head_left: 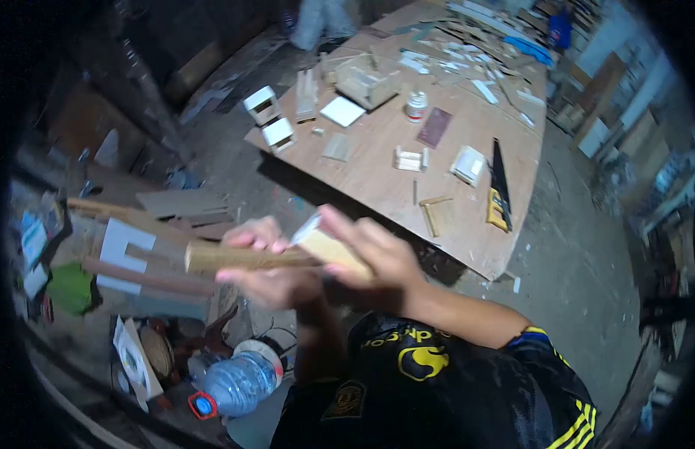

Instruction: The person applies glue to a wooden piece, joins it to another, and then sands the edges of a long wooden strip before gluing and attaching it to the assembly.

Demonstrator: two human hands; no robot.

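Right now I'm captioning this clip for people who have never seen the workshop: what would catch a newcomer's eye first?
First, both hands at centre: the left hand grips a wooden strip, and the right hand presses a small pale block against it. Behind them, a big plywood table carries small wooden pieces, a white jar and a handsaw. A plastic water bottle lies at the lower left.

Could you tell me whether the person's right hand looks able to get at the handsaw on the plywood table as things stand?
Probably not right away: the right hand is shut on the wooden stick close to the body, and the handsaw lies apart, across the plywood table. Nothing blocks the way, though.
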